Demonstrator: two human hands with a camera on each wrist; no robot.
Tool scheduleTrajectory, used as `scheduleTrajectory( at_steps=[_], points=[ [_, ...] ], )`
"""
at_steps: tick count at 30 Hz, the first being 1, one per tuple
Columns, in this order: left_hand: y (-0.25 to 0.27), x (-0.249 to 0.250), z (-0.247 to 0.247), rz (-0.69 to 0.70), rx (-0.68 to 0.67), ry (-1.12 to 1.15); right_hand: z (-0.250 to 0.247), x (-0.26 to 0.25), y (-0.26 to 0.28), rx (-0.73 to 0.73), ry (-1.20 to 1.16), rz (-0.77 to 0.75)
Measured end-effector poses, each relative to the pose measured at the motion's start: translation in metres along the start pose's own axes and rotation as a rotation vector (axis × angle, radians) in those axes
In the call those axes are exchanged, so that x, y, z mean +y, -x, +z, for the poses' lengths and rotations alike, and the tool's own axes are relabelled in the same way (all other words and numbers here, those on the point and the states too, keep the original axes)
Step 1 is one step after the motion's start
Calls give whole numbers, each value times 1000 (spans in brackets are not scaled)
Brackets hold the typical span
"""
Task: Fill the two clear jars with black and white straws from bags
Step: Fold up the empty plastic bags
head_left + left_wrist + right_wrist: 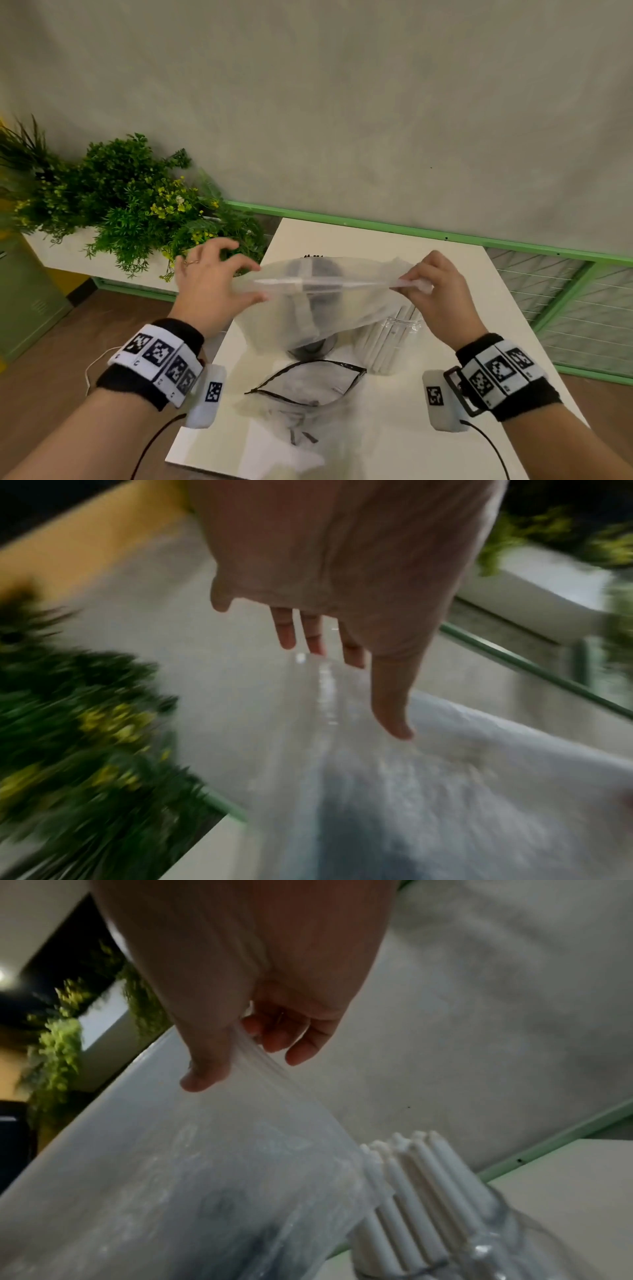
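Above the white table point(462, 274) I stretch a clear, empty zip bag point(329, 301) between both hands. My left hand point(251, 282) pinches its left end between thumb and spread fingers. My right hand point(407, 282) pinches the right corner of the zip edge. Under the bag's right half stands a clear jar point(390, 339) packed with white straws point(421, 1191). A second jar point(313, 346) with dark straws shows dimly through the bag. The left wrist view is blurred, showing my left hand point(373, 696) on the bag point(411, 791). In the right wrist view my right hand point(236, 1061) pinches the bag point(205, 1164).
Another clear bag point(305, 390) with a black zip edge lies flat on the table near me. Leafy plants point(137, 212) in a white planter stand to the left. A green rail point(411, 228) runs along the far wall, and wire mesh point(565, 308) sits right of the table.
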State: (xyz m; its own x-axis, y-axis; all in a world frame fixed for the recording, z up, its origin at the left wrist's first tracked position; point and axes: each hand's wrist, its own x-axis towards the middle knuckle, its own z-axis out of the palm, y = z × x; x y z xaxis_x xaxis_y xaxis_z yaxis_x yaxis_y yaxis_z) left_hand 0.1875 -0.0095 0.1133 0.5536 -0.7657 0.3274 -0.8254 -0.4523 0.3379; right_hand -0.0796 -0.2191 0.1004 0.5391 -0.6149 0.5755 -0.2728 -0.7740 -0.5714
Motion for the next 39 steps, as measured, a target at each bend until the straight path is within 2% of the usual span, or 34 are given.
scheduleTrajectory(
  at_steps=[3, 5, 7, 9, 11, 13, 15, 19, 22, 25, 28, 30, 33, 35, 38, 39],
  points=[
    [-2, 26, -2, 181, -23, -70, -3, -26, -6, 2, -59, -14],
    [-2, 34, -7, 141, 46, 18, -13, -42, -9, -34, -93, -24],
    [-2, 35, -8, 82, 92, 97, -26, -58, -7, -148, -177, -61],
    [0, 35, -12, 27, 77, 276, -31, -68, -2, -295, -365, -37],
    [7, 45, -17, -54, -39, 571, -26, -74, 4, -384, -493, 86],
    [16, 62, -18, -164, -195, 885, -12, -75, 11, -418, -405, 183],
    [27, 81, -15, -276, -342, 1159, 6, -77, 16, -419, -253, 212],
    [42, 102, -5, -344, -564, 1493, 38, -81, 25, -313, -290, 159],
    [45, 104, -5, -354, -604, 1728, 48, -83, 30, -208, -298, 163],
    [45, 108, -8, -349, -620, 1829, 54, -85, 35, -222, -317, 182],
    [44, 113, -12, -363, -653, 1888, 59, -93, 37, -175, -558, 252],
    [43, 115, -17, -352, -631, 1878, 61, -95, 39, -115, -704, 291],
    [35, 115, -23, -287, -547, 1723, 62, -93, 43, -13, -723, 386],
    [30, 114, -26, -228, -389, 1543, 56, -85, 42, 88, -657, 466],
    [32, 109, -22, -222, -31, 1221, 38, -75, 30, 218, -568, 535],
    [36, 111, -20, -172, -5, 1176, 33, -75, 26, 231, -546, 532]
  ],
)
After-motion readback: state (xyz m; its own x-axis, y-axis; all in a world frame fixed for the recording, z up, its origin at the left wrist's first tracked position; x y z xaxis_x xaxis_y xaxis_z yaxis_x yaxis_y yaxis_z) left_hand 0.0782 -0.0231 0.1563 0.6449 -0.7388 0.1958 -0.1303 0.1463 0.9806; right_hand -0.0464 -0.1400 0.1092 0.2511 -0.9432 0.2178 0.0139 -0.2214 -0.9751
